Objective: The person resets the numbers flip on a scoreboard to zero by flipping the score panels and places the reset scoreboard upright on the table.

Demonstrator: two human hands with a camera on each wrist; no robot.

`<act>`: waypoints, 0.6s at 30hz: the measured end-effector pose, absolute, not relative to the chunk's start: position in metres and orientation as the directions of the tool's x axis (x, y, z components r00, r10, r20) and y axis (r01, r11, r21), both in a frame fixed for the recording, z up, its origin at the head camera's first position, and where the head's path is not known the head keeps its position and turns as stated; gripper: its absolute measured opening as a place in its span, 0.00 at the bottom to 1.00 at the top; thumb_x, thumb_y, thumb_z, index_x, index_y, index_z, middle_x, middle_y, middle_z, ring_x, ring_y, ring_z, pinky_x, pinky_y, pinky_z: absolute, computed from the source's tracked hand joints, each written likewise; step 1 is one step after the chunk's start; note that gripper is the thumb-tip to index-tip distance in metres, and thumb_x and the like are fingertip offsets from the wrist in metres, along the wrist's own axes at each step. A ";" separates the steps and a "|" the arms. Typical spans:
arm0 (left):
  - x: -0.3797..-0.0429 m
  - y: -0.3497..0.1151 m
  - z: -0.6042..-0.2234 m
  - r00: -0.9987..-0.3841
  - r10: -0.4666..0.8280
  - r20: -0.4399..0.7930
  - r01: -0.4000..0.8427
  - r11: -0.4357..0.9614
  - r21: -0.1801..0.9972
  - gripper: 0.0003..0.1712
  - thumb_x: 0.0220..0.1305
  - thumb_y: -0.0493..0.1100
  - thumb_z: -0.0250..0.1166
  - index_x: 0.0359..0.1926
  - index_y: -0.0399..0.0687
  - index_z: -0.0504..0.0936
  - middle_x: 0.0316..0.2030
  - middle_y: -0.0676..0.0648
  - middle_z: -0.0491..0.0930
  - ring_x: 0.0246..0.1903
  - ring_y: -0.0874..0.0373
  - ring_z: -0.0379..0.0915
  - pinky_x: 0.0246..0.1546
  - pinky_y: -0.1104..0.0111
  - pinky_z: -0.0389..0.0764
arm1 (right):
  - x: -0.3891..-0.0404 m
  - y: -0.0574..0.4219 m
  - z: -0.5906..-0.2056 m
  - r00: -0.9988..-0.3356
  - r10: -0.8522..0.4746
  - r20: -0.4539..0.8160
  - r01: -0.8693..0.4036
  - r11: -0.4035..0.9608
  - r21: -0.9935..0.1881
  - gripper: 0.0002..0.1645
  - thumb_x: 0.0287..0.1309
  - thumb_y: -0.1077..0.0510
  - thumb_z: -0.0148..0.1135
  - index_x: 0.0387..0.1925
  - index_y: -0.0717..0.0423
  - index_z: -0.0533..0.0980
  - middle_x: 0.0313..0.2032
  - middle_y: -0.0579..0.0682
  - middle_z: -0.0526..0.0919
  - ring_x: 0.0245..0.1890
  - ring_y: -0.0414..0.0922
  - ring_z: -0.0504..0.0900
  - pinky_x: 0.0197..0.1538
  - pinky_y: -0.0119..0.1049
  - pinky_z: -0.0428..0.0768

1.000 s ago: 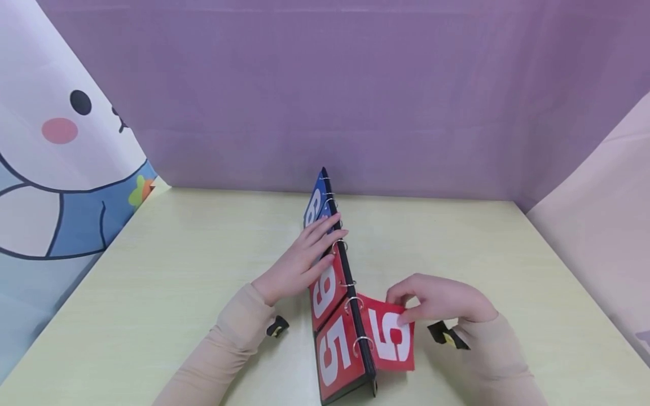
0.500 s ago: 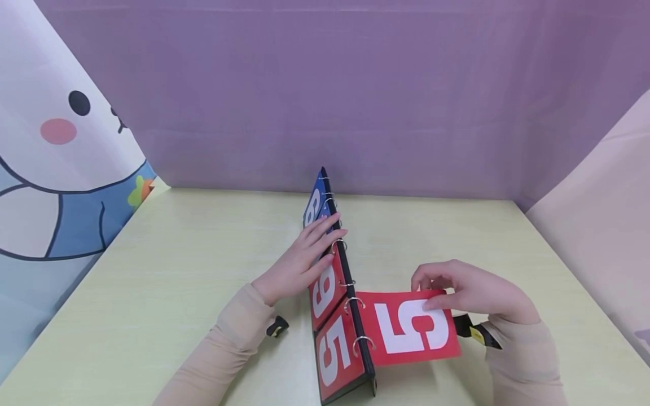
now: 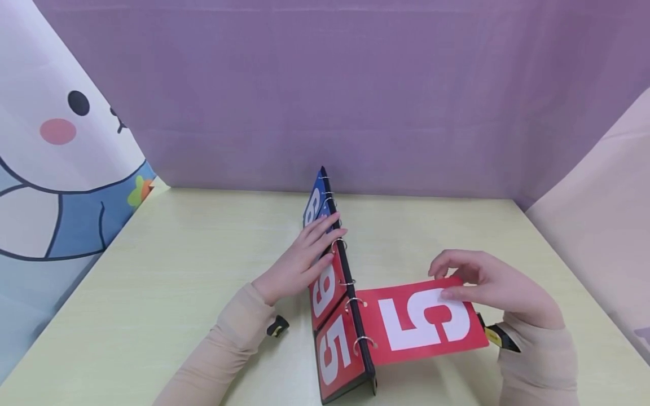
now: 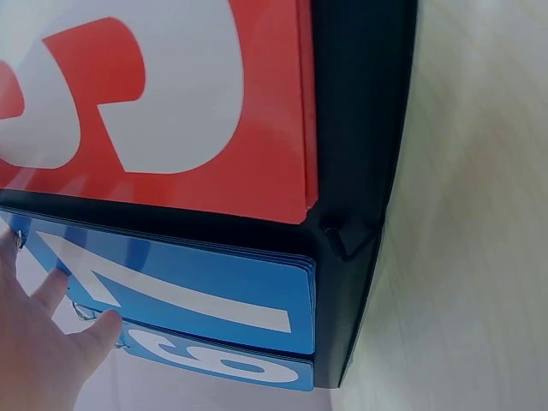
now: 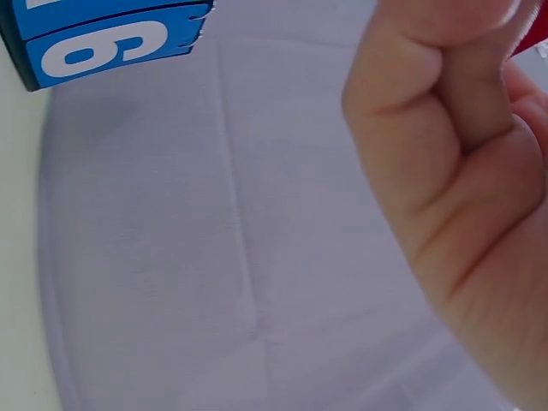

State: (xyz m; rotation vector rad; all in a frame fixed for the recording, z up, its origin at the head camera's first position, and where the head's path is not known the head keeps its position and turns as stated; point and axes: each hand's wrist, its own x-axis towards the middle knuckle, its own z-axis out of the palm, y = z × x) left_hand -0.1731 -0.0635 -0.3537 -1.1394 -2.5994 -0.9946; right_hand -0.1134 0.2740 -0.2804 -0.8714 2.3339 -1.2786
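Note:
A black flip scoreboard (image 3: 358, 324) stands like a tent on the table, its ringed top edge running away from me. Red number cards (image 3: 335, 358) fill the near half of its left face, and blue ones (image 3: 313, 204) are at the far end. My left hand (image 3: 294, 268) rests across the top edge near the middle, fingers spread and fairly straight. To the right, my right hand (image 3: 500, 287) pinches the outer corner of a red card marked 5 (image 3: 426, 321), which hangs out from the near rings. In the right wrist view the pinching fingertips are mostly cut off.
The pale table (image 3: 213, 242) stretches to both sides of the scoreboard. A purple cloth (image 3: 325, 84) hangs behind it, and a cartoon-print cloth (image 3: 66, 169) hangs at the left. Black wrist-strap pieces (image 3: 277, 326) show beside the left sleeve.
My right hand has moved right and slightly away, drawing the red 5 card from a steep, folded-looking position out to nearly flat. The left hand and the scoreboard stay put.

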 end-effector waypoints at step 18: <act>-0.173 -0.063 -0.354 -0.696 0.609 0.381 0.708 0.490 0.509 0.27 0.71 0.48 0.47 0.70 0.55 0.60 0.74 0.53 0.45 0.73 0.49 0.39 0.63 0.49 0.62 | -0.085 0.290 -0.267 -0.707 -0.612 0.355 -0.561 0.179 -0.809 0.27 0.48 0.84 0.48 0.44 0.60 0.76 0.37 0.48 0.82 0.35 0.40 0.80 0.36 0.30 0.79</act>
